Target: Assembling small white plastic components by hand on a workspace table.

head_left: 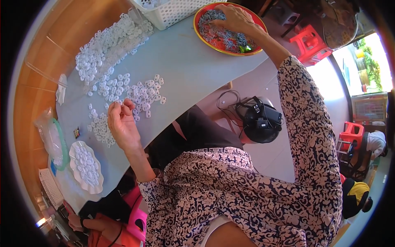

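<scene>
My left hand (124,126) is raised over the table among small white plastic pieces, its thumb and fingers curled together in a pinch. What the fingertips hold is too small to make out. Loose white pieces (145,95) lie just beyond it, and more lie beside its wrist. Far to the right, my right hand (238,19) reaches over a round red tray (258,29) with a yellow rim. Its fingers are stretched apart above many small grey parts (212,18) in the tray. A shiny green packet (245,48) sits at the tray's near side.
A big heap of white pieces (105,47) covers the far left of the table, below a white perforated basket (173,13). A scalloped white dish (98,187) and a plastic bag (51,136) stand at left. Another person's arm (96,224) is at lower left; red stools (308,43) stand at right.
</scene>
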The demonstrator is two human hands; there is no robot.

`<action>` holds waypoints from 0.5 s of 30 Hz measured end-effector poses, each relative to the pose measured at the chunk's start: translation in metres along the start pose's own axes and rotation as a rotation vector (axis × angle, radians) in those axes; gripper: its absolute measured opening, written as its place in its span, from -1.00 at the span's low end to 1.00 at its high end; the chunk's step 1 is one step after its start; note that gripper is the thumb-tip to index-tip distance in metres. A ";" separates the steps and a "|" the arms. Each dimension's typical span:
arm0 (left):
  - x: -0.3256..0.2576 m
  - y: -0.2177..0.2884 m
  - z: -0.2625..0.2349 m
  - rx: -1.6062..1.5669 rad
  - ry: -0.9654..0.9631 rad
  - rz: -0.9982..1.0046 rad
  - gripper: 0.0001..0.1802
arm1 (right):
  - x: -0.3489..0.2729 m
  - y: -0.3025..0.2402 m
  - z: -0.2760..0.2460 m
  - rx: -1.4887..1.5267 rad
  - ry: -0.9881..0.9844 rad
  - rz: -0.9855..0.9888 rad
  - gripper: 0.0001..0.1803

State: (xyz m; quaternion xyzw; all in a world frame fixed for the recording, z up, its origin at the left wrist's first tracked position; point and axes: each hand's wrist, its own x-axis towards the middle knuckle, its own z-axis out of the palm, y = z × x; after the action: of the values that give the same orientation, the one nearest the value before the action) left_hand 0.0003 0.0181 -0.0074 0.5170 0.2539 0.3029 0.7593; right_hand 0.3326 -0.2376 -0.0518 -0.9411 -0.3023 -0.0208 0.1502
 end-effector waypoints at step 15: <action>-0.004 -0.001 0.003 -0.014 -0.011 -0.029 -0.87 | -0.008 0.007 0.002 0.202 0.280 -0.189 -0.79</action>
State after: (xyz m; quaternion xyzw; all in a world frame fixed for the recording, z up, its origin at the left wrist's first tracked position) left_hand 0.0001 0.0127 -0.0071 0.5097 0.2553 0.2907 0.7685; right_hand 0.3302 -0.2470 -0.0565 -0.8766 -0.3660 -0.1350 0.2818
